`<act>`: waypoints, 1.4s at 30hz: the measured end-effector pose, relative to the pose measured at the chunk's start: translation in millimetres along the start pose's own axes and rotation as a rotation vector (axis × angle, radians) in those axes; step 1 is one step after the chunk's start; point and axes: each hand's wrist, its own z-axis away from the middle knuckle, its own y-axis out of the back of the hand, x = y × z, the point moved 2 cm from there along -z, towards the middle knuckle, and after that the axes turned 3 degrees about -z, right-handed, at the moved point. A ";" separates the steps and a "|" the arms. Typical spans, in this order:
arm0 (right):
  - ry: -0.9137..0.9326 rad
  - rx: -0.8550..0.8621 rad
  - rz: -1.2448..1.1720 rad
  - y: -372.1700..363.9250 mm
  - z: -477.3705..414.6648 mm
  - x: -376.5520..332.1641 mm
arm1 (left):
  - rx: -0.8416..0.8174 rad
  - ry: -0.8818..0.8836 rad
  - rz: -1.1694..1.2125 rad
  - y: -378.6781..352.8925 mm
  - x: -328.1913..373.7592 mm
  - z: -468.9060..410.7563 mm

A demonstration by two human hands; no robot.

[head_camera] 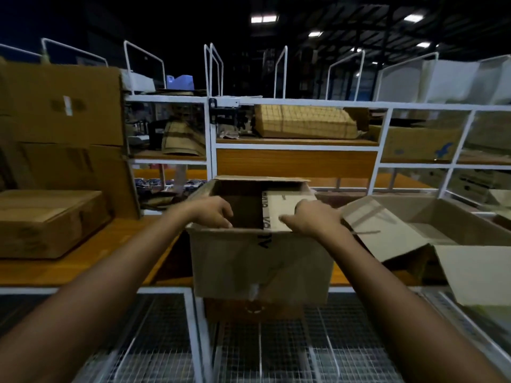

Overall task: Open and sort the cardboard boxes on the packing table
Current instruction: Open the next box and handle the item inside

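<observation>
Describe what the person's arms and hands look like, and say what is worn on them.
Both forearms are bare for all their visible length: no sleeves or cuffs show. The left hand and the right hand wear no gloves, and no watch, bracelet or ring is visible, though motion blur softens fine detail. Nothing is strapped or taped to either arm.

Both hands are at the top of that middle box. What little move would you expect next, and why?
Probably the right hand folds the pale flap back outward. The open cardboard box shows a dark interior on the left side, where the left hand hooks the near rim, but that flap covers the right half of the opening, so clearing it would expose the whole box.
</observation>
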 end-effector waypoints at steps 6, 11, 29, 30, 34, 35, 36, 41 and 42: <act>0.084 -0.328 0.049 -67.9 -3.4 11.0 | 0.022 0.075 -0.137 -75.4 -10.3 -36.3; 0.179 -0.221 0.046 -103.0 -31.5 16.9 | 0.143 0.004 -0.186 -96.6 -23.0 -50.8; 0.138 -0.505 0.127 -87.0 -111.0 -32.4 | -0.224 -0.237 0.040 -65.7 -69.5 -134.9; 0.175 -0.424 0.143 -93.9 -129.1 -34.3 | -0.148 -0.226 -0.043 -63.6 -76.9 -152.1; 0.234 -0.297 0.025 -127.7 -200.2 -33.1 | 0.058 -0.129 -0.202 -56.0 -98.3 -214.4; 0.238 -0.286 0.029 -136.8 -217.8 -32.2 | 0.105 -0.105 -0.230 -52.0 -101.5 -227.8; 0.236 -0.273 0.038 -145.4 -237.3 -31.1 | 0.153 -0.081 -0.245 -46.0 -104.8 -242.4; 0.193 -0.216 -0.003 -166.0 -337.9 -28.4 | 0.457 -0.016 -0.255 -9.1 -124.5 -310.9; 0.204 -0.177 -0.001 -167.5 -356.9 -28.3 | 0.548 -0.024 -0.313 -1.3 -129.2 -324.0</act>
